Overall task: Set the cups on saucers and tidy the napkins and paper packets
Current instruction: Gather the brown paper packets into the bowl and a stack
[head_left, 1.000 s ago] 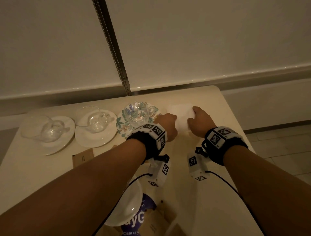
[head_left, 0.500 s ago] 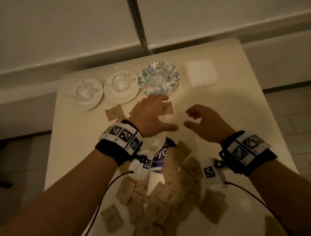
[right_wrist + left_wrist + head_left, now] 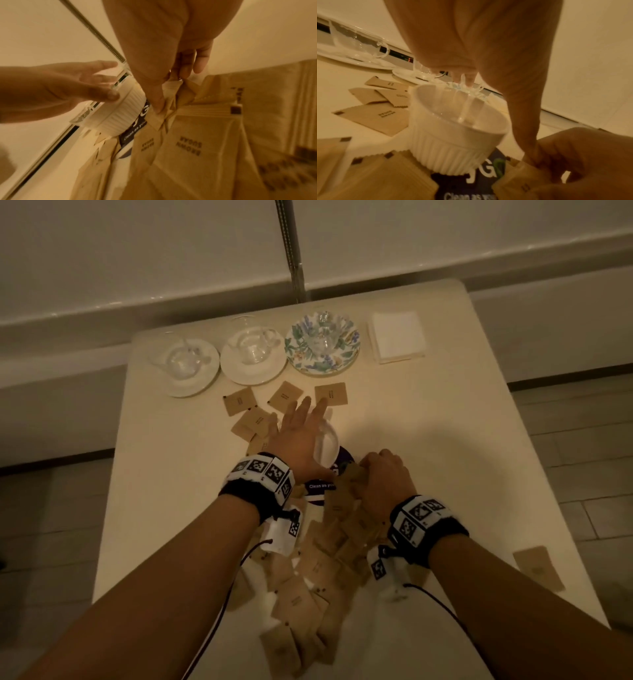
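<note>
Three glass cups (image 3: 251, 347) stand on saucers along the table's back edge, the rightmost on a floral saucer (image 3: 347, 352). A white napkin stack (image 3: 397, 340) lies to their right. My left hand (image 3: 301, 436) hovers with straight fingers over a white ribbed ramekin (image 3: 329, 445); in the right wrist view its thumb (image 3: 109, 94) touches the ramekin (image 3: 118, 112). My right hand (image 3: 380, 477) pinches a bunch of brown sugar packets (image 3: 188, 135) from the heap (image 3: 329, 542) beside the ramekin (image 3: 453, 128).
A purple wipe sachet (image 3: 320, 486) lies under the ramekin and packets. Several loose packets (image 3: 239, 402) lie between the saucers and my left hand. One packet (image 3: 537, 566) sits alone near the right table edge. A metal pole (image 3: 291, 251) rises behind the table.
Both hands drew back from the napkin stack to the packet heap. The left hand moved over the ramekin, and the right hand dropped and closed on packets. The view tilted down.
</note>
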Available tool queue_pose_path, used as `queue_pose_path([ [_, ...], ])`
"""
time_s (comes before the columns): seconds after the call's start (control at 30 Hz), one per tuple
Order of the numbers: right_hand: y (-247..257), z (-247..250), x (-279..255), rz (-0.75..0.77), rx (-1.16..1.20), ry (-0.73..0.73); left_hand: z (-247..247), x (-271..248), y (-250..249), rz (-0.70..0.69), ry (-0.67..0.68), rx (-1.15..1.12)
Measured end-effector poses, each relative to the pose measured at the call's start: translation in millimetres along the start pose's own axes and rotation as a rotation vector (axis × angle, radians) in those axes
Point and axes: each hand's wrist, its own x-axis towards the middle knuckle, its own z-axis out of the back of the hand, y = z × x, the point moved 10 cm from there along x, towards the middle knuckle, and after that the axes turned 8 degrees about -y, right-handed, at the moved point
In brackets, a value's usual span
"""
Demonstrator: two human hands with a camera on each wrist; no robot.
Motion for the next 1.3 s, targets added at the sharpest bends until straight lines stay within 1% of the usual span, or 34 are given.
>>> queue_pose_path([
  [0.1,-8,3,-10,-0.101,0.062,0.01,25,-37,-22,-0.117,-0.311,-0.169],
  [0.13,-10,7,-12,-0.12,0.096,-0.01,26,-52,-28,-0.15,-0.371,-0.26],
  [0.17,-12,13,-16,-0.14,0.148,-0.048,23,-65,-33,-0.163,-0.379,-0.361],
  [0.2,-15,20,-21,-0.161,0.222,-0.101,19,-74,-36,-0.158,-0.35,-0.461],
  [0.27,-17,33,-33,-0.199,0.407,-0.184,9,-83,-34,-0.104,-0.28,-0.625],
  [0.33,-13,41,-48,-0.228,0.592,-0.222,1,-83,-23,0.014,-0.232,-0.73],
  [0.37,-8,43,-57,-0.24,0.681,-0.234,-5,-84,-16,0.086,-0.186,-0.772],
  [0.4,-2,44,-65,-0.247,0.774,-0.233,-11,-84,-11,0.14,-0.129,-0.801],
  [0.47,13,38,-79,-0.271,0.941,-0.184,-20,-87,-8,0.184,-0.021,-0.891],
  [0.5,19,35,-86,-0.284,0.991,-0.157,-19,-90,-8,0.183,-0.005,-0.968],
  [0.53,24,31,-91,-0.289,1.019,-0.138,-15,-92,-6,0.184,-0.019,-1.033],
  [0.6,33,26,-97,-0.268,1.018,-0.095,-8,-96,4,0.197,-0.086,-1.07],
  [0.67,40,20,-99,-0.226,0.922,-0.022,-7,-102,12,0.226,-0.121,-1.105],
  [0.7,40,16,-98,-0.229,0.886,0.013,-8,-105,16,0.253,-0.126,-1.136],
  [0.77,33,12,-99,-0.301,0.907,0.054,-10,-110,22,0.304,-0.132,-1.181],
  [0.8,29,14,-98,-0.337,0.947,0.046,-10,-111,23,0.32,-0.136,-1.187],
  [0.87,25,22,-94,-0.353,1.01,0.033,-10,-113,23,0.341,-0.129,-1.176],
  [0.93,34,31,-89,-0.277,0.988,0.06,-9,-114,21,0.349,-0.117,-1.168],
  [1.03,53,41,-84,-0.071,0.792,0.077,-8,-116,20,0.373,-0.13,-1.197],
  [1.07,55,41,-83,-0.047,0.769,0.087,-9,-117,21,0.39,-0.145,-1.219],
  [1.13,52,37,-84,-0.062,0.807,0.116,-11,-119,24,0.422,-0.182,-1.265],
  [1.2,42,38,-85,-0.1,0.871,0.098,-14,-121,27,0.454,-0.207,-1.314],
  [1.3,19,48,-85,-0.193,0.979,-0.034,-23,-124,28,0.532,-0.208,-1.442],
])
